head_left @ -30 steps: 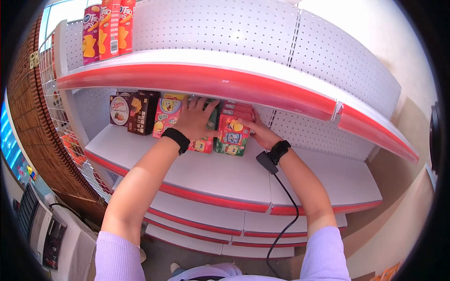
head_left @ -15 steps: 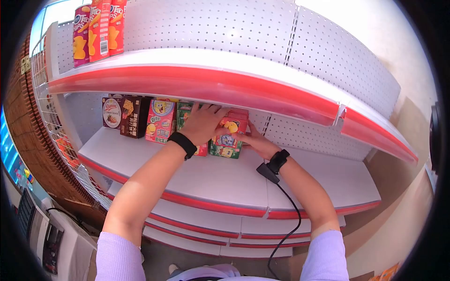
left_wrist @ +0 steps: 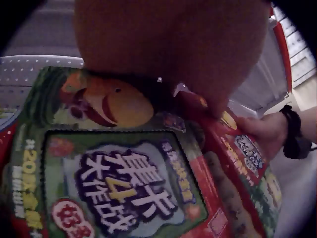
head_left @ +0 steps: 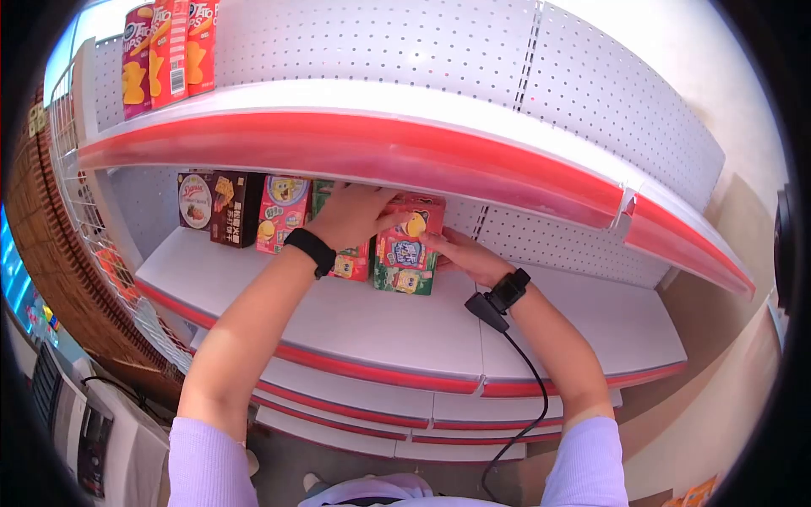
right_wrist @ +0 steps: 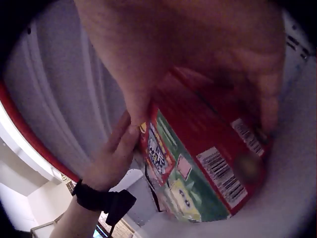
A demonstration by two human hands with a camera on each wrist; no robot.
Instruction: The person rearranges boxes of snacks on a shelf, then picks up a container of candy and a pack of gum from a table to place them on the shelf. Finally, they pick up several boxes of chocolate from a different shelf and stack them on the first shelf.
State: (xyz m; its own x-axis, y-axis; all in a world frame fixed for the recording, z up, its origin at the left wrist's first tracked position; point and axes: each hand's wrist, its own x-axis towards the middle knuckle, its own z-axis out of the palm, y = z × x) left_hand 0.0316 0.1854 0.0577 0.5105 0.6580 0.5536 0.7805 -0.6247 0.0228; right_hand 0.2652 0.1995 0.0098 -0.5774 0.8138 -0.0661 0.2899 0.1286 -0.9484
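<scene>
Top left: chip canisters (head_left: 165,49) stand upright on the upper shelf (head_left: 380,139), labels out, as stock faced to the aisle.

Middle shelf (head_left: 583,325), back row from the left: white box (head_left: 195,201), dark brown box (head_left: 230,207) and pink cartoon box (head_left: 281,213). They stand upright, side by side and touching, fronts forward. Judged a faced row, packed so that each box props the next.

Left hand (head_left: 351,215): it reaches under the upper shelf and lies over the box tops. The palm covers the top of the green box (left_wrist: 119,188). The thumb comes down onto the upper front corner of the red box (head_left: 408,252). The fingers go over the top and are hidden behind. Judged a grip on the top edge, which keeps the tall, narrow box from tipping.

Red box: upright on the middle shelf, front face out, with its left side against the green box. Whether its base sits flat or slightly lifted cannot be told.

Right hand (head_left: 463,253): it is wrapped round the right side of the red box. In the right wrist view the thumb is at the front edge and the fingers curl over the barcode side. Judged the opposing hold to the left hand, so the box is squared from both sides against its neighbour.

To the right of that hand the shelf runs on bare.
</scene>
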